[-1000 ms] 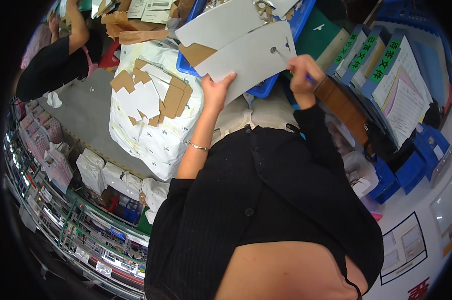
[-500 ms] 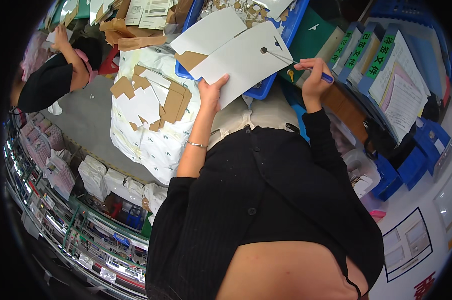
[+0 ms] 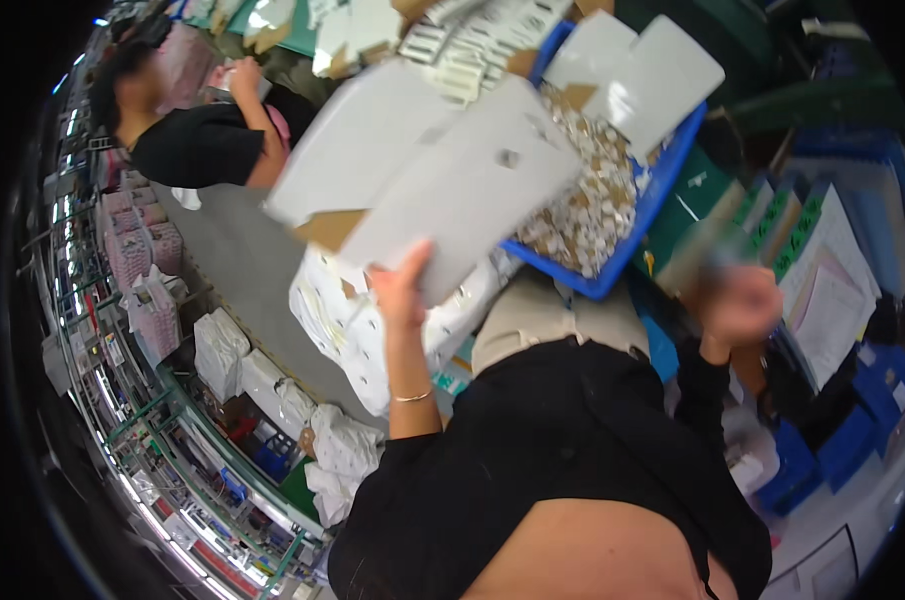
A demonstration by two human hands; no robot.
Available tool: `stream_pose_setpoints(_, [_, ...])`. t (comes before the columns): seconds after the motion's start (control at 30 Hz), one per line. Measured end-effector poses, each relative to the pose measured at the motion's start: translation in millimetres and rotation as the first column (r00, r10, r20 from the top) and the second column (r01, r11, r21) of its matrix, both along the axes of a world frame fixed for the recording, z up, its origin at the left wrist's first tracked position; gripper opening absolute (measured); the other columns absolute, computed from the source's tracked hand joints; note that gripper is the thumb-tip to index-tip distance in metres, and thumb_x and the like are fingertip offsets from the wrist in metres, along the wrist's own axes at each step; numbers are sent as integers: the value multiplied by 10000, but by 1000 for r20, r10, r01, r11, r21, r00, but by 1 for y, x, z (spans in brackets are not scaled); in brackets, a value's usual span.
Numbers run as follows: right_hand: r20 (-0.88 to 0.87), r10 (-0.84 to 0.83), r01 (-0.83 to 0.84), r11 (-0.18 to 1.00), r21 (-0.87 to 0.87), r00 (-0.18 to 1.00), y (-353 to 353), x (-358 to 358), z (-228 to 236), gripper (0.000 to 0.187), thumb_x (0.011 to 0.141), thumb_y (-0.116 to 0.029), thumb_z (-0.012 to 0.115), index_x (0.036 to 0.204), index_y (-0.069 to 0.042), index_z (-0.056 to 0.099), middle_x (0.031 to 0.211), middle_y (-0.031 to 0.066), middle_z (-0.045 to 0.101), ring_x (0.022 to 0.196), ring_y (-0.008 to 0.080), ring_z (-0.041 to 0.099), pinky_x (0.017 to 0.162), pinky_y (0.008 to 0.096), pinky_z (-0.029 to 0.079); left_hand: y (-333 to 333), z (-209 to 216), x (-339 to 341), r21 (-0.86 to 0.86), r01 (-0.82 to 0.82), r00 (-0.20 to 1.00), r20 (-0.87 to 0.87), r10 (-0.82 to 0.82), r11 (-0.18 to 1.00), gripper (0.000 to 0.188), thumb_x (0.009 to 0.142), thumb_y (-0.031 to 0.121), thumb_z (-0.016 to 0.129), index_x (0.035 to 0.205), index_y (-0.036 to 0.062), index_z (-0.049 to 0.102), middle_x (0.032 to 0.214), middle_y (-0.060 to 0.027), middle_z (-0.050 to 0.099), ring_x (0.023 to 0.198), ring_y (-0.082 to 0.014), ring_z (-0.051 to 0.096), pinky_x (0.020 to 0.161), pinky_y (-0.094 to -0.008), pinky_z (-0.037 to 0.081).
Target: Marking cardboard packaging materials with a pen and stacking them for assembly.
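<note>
My left hand (image 3: 405,285) grips the near edge of a flat white cardboard box blank (image 3: 463,185), thumb on top. The blank is tilted and blurred, with a crease between its two panels. Brown cardboard shows at its lower left, and a small dark round hole lies near its right end. Well to the right of the blank, my right hand (image 3: 741,305) looks curled into a fist but is smeared by motion. A dark blur sits beside its fingers; what it is cannot be made out.
A blue bin (image 3: 598,285) of small cardboard scraps stands ahead, with white card pieces (image 3: 663,80) on its far end. A white plastic-wrapped stack (image 3: 343,335) lies below the blank. Upright file folders (image 3: 823,270) stand right. Another person (image 3: 203,150) works at far left.
My view has shifted. The right hand, which held a blue-handled screwdriver at the blank's hole, has pulled away to the right. The left hand has moved left with the blank, uncovering more of the bin.
</note>
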State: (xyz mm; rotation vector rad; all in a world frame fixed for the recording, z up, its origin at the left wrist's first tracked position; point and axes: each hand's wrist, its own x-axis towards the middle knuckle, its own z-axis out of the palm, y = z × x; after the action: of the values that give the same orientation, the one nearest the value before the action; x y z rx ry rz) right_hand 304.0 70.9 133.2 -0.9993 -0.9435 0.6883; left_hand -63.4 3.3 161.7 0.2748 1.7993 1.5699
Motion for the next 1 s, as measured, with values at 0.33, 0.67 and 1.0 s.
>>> stream_pose_setpoints(0.33, [-38, 8, -12, 994, -111, 999, -10, -54, 27, 482, 949, -286, 235, 614, -41, 479, 667, 112, 510, 507, 170, 440, 486, 258, 395, 264, -24, -184, 71, -383, 884, -261, 388, 921, 351, 744, 50, 642, 1027, -84, 483, 1008, -182, 550, 841, -224, 571, 703, -290, 493])
stream_pose_setpoints(0.67, [54, -114, 123, 971, -204, 992, -26, -65, 16, 491, 945, -298, 256, 609, -28, 490, 663, 115, 507, 494, 172, 437, 466, 256, 383, 373, -131, -168, -564, -670, 678, -730, 88, 482, 462, 765, 162, 637, 1092, -39, 379, 1135, -189, 438, 1034, -263, 477, 843, -334, 423])
stream_pose_setpoints(1.0, [43, -78, 84, 985, -148, 996, -6, -48, -4, 559, 928, -360, 278, 642, 31, 558, 713, 156, 547, 500, 186, 461, 474, 261, 391, 365, -38, -1, 166, 606, 353, -933, -75, 778, 447, 751, 203, 645, 1085, 7, 422, 952, -136, 493, 886, -262, 492, 797, -334, 401])
